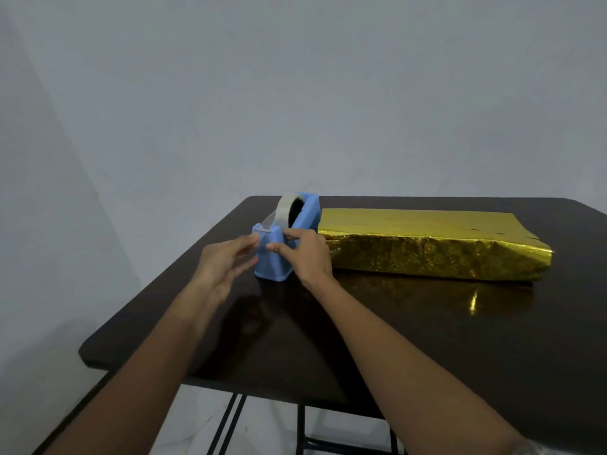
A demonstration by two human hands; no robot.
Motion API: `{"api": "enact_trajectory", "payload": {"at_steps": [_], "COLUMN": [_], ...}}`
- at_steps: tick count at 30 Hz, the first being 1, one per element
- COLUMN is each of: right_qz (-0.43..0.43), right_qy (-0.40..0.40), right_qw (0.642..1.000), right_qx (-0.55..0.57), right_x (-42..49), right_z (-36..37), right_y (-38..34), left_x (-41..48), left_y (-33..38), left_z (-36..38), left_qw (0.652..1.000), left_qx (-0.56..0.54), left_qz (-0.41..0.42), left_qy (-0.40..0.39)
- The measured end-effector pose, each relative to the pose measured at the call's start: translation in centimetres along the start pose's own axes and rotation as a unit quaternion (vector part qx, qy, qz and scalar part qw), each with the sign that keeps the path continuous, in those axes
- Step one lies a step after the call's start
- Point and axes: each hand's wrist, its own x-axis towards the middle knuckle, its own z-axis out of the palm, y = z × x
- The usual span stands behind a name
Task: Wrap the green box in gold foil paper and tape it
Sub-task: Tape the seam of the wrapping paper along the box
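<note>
The left hand [226, 267] is reaching in from the lower left with its palm facing right and its fingers loosely extended, their tips lying at the front of the blue tape dispenser [274, 269]. The right hand [307, 254] is gripping the dispenser from the right, with the forefinger curling over its top edge and the thumb lying on its front face. The area between the hands is appearing blurred, so whether the left hand is pinching clear tape cannot be told. The tape roll [285, 205] is sitting in the dispenser. The foil-wrapped box [427, 247] is lying flat on the dark table [328, 349], just right of the dispenser. Its long axis is running left to right, and the right hand is hiding its left end
</note>
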Motion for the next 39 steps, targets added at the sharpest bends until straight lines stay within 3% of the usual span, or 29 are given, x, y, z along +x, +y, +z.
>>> {"api": "enact_trajectory", "payload": {"at_steps": [9,14,16,19,21,24,27,32,39], "right_qz": [0.002,0.011,-0.039,-0.12,-0.069,0.064,0.117,0.139,0.093], "right_qy": [-0.055,-0.168,-0.141,0.0,0.059,0.04,0.025,0.025,0.093], "right_qw": [0.996,0.981,0.981,0.987,0.985,0.978,0.974,0.967,0.975], "right_qx": [0.072,0.099,0.129,0.107,0.146,0.193,0.19,0.213,0.179], "right_x": [0.5,-0.9,-2.1,-3.4,-3.7,-4.1,-5.4,-7.2,-7.4], "right_z": [0.0,-2.6,-5.5,-11.8,-16.3,-20.8,-23.3,-25.9,-27.9], "right_y": [1.6,0.5,-0.3,-0.5,0.5,2.5,3.9,5.4,7.2], "left_x": [1.1,0.8,0.2,-2.1,-4.3,-6.4,-7.1,-8.0,-8.1], "left_y": [-1.4,-2.7,-3.0,-3.4,-2.8,-0.8,0.6,0.7,0.2], "left_z": [1.2,0.5,0.2,1.1,3.7,9.8,16.9,23.9,26.5], "left_qw": [0.997,0.995,0.995,0.995,0.99,0.965,0.94,0.919,0.885], "left_qx": [0.027,0.019,0.014,0.031,0.101,0.18,0.224,0.255,0.315], "left_qz": [-0.049,-0.049,-0.034,0.025,0.098,0.156,0.167,0.154,0.179], "left_qy": [0.052,0.079,0.094,0.092,0.029,-0.106,-0.197,-0.26,-0.292]}}
